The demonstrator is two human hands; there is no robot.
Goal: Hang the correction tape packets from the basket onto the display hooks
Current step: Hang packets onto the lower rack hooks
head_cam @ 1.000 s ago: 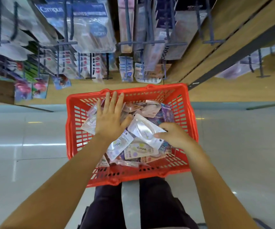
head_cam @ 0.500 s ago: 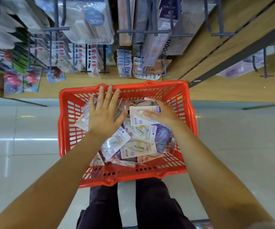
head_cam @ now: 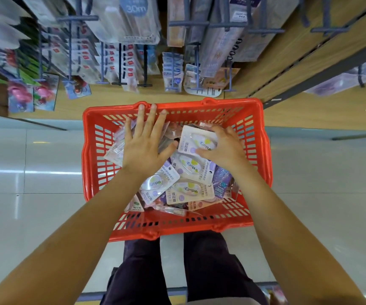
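Head view, looking down into a red basket (head_cam: 94, 150) standing on a pale tiled floor (head_cam: 23, 194) before a wooden display wall. Compared with half a second ago, the right hand (head_cam: 226, 148) has closed its grip on one Campus correction tape packet (head_cam: 199, 140) and drawn it up off the heap near the basket's far right corner; thumb and curled fingers pinch the card's right edge, and the packet sits tilted above the others. A second earlier this hand was at the near right of the heap, so a packet has been selected and the pick appears complete; carrying it to a hook is judged the next step. The left hand (head_cam: 143, 148) lies flat, fingers straight and spread, pressing on the packets along the far left side, its fingertips close to the far rim; it grips nothing. The remaining packets (head_cam: 188, 190) fill the basket's middle and near side. Beyond the far rim, display hooks (head_cam: 196, 69) carry hanging stationery; several hooks on the right part of the wall look bare.
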